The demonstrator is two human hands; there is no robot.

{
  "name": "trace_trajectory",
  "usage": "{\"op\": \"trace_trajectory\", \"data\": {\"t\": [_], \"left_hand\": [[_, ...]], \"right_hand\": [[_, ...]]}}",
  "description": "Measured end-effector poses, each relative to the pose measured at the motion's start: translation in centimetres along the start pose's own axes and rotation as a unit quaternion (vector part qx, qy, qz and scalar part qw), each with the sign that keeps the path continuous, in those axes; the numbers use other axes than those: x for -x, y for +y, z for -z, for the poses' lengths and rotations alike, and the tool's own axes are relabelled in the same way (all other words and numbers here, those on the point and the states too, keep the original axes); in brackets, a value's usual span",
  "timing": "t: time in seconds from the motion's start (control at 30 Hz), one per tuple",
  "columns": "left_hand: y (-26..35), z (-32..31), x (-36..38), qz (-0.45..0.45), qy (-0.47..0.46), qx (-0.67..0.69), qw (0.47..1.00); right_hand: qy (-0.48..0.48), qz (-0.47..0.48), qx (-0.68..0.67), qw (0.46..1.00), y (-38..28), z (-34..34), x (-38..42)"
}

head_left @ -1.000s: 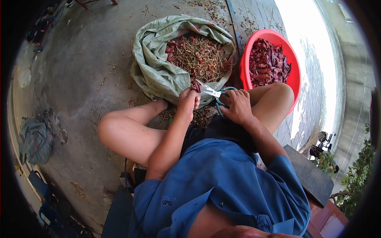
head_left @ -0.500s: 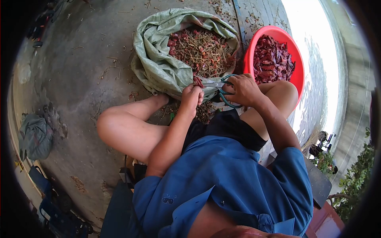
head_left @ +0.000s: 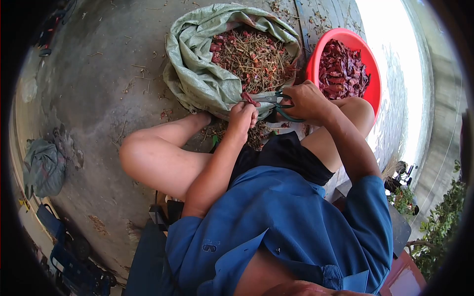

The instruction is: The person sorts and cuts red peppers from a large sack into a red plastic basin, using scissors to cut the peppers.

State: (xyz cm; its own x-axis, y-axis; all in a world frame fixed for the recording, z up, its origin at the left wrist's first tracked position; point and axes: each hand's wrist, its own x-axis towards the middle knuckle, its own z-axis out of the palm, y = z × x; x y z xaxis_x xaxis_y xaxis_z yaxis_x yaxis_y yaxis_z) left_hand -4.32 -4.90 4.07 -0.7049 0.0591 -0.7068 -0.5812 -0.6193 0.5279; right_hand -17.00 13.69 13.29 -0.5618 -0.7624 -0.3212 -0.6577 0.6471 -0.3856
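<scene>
My left hand (head_left: 243,118) is closed around a dried red chili (head_left: 249,99), whose upper part sticks out above the fingers. In my right hand (head_left: 308,101) is a pair of scissors (head_left: 269,99) with teal handles, its metal blades pointing left and meeting the chili. Just beyond both hands stands a pale green woven sack (head_left: 197,66) with rolled-down sides. Inside it lie chili stems and red scraps (head_left: 256,59). To the right, close to my right hand, a red plastic basin (head_left: 312,69) holds dark red dried chilies (head_left: 340,71).
My bent legs (head_left: 158,153) flank the work area. More stems (head_left: 256,135) lie on the floor between them, and debris (head_left: 321,22) is scattered beyond the sack. A dark grey-green bag (head_left: 44,167) sits on the concrete at far left. Plants (head_left: 449,222) stand at right.
The scissor handles have come closer together, and the blades have closed somewhat at the chili. The view has shifted slightly; the sack and basin stay in place.
</scene>
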Motion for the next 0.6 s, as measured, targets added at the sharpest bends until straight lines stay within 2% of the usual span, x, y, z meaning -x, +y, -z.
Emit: {"op": "trace_trajectory", "data": {"t": [0.17,0.23,0.37,0.6], "left_hand": [[0.1,-0.3,0.2,-0.003,-0.013,-0.001,1.000],[0.1,-0.3,0.2,-0.007,-0.018,-0.001,1.000],[-0.1,-0.2,0.0,-0.013,-0.036,-0.003,0.999],[0.0,-0.7,0.0,-0.016,-0.049,-0.015,0.999]], "right_hand": [[0.006,-0.002,0.018,1.000,0.4,0.1,0.5],[-0.040,-0.056,0.019,0.997,0.0,0.7,0.8],[-0.023,-0.058,0.031,0.998,0.5,0.0,2.1],[0.010,-0.173,0.038,0.984,1.4,-1.6,4.2]]}}
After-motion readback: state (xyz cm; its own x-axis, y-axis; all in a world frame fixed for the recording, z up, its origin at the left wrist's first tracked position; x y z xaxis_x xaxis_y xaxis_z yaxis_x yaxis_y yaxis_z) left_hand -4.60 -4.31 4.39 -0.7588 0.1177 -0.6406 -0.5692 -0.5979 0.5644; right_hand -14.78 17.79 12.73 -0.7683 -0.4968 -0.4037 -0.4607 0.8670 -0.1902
